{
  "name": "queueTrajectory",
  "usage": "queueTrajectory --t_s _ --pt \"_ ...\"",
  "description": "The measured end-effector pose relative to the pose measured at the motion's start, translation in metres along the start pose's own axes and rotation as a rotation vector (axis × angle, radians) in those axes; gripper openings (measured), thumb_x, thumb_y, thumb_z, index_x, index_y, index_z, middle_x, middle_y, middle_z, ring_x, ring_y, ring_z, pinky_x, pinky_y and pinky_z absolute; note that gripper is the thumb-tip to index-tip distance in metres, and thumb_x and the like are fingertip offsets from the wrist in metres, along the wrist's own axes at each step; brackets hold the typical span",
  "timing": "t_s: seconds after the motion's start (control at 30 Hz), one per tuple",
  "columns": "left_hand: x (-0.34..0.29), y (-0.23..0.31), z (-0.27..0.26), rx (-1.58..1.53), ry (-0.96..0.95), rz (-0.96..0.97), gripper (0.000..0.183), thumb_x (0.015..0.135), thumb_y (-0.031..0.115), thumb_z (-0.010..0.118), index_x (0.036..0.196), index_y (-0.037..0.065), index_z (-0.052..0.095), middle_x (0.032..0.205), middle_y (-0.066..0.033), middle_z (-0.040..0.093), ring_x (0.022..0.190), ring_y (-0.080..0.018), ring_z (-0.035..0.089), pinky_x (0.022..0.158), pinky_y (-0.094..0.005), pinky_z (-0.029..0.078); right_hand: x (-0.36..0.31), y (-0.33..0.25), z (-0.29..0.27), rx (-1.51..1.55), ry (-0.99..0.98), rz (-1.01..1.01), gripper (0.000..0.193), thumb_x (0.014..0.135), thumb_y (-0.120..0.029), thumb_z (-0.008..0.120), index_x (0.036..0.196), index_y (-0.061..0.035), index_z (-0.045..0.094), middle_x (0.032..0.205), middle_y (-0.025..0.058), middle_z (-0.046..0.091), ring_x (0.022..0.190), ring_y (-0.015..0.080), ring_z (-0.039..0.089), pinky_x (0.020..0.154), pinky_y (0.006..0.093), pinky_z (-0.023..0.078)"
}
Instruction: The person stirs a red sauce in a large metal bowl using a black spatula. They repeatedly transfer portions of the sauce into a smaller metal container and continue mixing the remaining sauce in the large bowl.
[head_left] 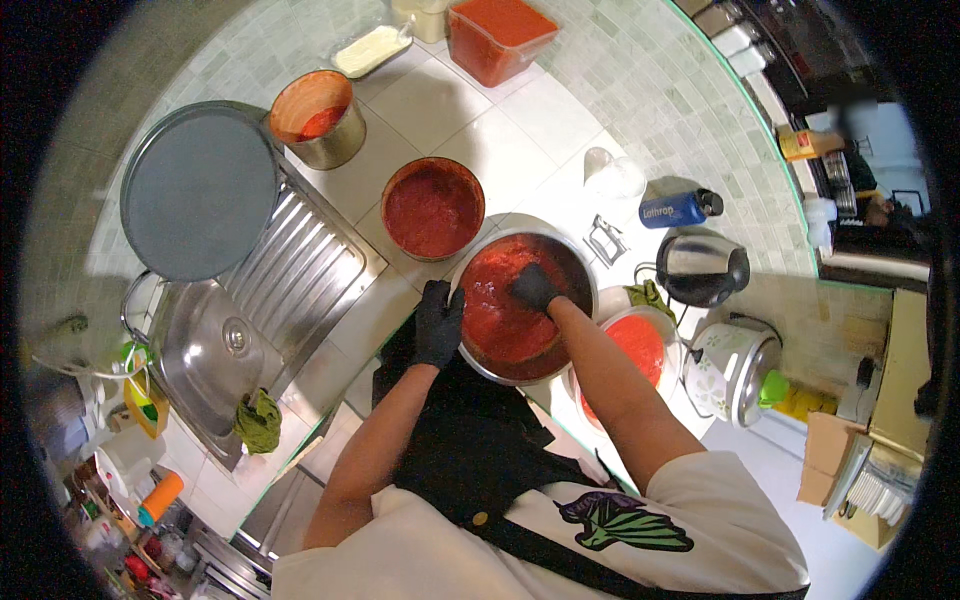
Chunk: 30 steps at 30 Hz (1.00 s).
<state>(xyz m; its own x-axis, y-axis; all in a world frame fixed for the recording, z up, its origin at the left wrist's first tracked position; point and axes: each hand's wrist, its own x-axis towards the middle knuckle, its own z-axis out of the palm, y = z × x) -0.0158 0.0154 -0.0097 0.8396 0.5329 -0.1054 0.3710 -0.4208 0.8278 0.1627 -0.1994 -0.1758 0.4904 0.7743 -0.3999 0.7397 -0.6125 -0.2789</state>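
Observation:
A large metal bowl (pixel 592 268) with wet red sauce (pixel 492 300) stands in front of me on the tiled counter. My left hand (pixel 438 325), in a black glove, grips the bowl's left rim, the thumb close to the edge. Inside the bowl is my right hand (pixel 535 287), also in a black glove. Its fingers dip into the sauce, so their ends are hidden. Just beyond the rim, at the upper left, a round pot (pixel 433 208) holds darker red sauce. To the right, partly under my right forearm, sits a clear tub (pixel 640 350) of bright red sauce.
At left are a steel sink (pixel 205 350), its ribbed drainboard (pixel 305 245) and a big grey round tray (pixel 200 195). A tall sauce-stained pot (pixel 335 140) and a square red-filled container (pixel 497 45) stand farther back. A blue bottle (pixel 675 210), kettle (pixel 700 268) and rice cooker (pixel 735 368) line the right.

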Motion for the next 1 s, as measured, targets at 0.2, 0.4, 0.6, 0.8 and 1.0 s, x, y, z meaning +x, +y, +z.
queueTrajectory --t_s 0.2,0.4,0.6,0.8,1.0 --pt "-0.004 0.0 0.004 0.0 0.068 0.029 0.031 0.099 0.024 0.062 0.098 -0.007 0.058 0.099 -0.0274 0.058 0.094 -0.0466 0.057 0.082 -0.0498 0.047 -0.01 -0.011 -0.018 0.068 0.03 0.146 0.032 0.091 -0.034 0.061 0.084 -0.0073 0.075 0.094 0.0211 0.072 0.088 0.0367 0.067 0.085 0.0482 0.05" --pt "-0.006 -0.013 0.013 -0.055 0.117 0.088 0.031 0.099 0.023 0.063 0.093 -0.006 0.054 0.09 -0.024 0.053 0.085 -0.044 0.054 0.077 -0.0487 0.045 -0.046 -0.011 0.014 0.138 -0.139 0.072 0.031 0.088 -0.034 0.062 0.095 -0.0059 0.074 0.101 0.0221 0.071 0.088 0.0378 0.067 0.086 0.0492 0.051" --pt "-0.011 -0.013 0.016 -0.037 0.07 0.07 0.033 0.099 0.025 0.063 0.091 -0.007 0.054 0.09 -0.024 0.052 0.086 -0.0432 0.054 0.078 -0.0488 0.044 -0.037 -0.013 0.026 0.122 -0.277 0.126 0.035 0.084 -0.037 0.065 0.098 -0.006 0.073 0.101 0.022 0.072 0.092 0.0385 0.067 0.091 0.0491 0.05" --pt "-0.005 -0.017 0.025 -0.008 0.217 0.194 0.036 0.1 0.027 0.061 0.09 -0.008 0.055 0.09 -0.0233 0.053 0.088 -0.0409 0.056 0.079 -0.0499 0.044 -0.043 -0.027 0.004 0.226 -0.092 0.244 0.033 0.089 -0.034 0.06 0.092 -0.0051 0.074 0.1 0.0229 0.071 0.093 0.0392 0.067 0.093 0.0501 0.049" --pt "-0.01 -0.005 0.013 -0.109 0.06 -0.053 0.034 0.1 0.023 0.063 0.087 -0.007 0.052 0.088 -0.0208 0.052 0.082 -0.0364 0.054 0.075 -0.0458 0.044 -0.05 -0.053 0.047 0.093 -0.08 -0.037 0.029 0.09 -0.031 0.058 0.086 -0.0083 0.075 0.092 0.0227 0.071 0.087 0.0413 0.068 0.087 0.049 0.052"
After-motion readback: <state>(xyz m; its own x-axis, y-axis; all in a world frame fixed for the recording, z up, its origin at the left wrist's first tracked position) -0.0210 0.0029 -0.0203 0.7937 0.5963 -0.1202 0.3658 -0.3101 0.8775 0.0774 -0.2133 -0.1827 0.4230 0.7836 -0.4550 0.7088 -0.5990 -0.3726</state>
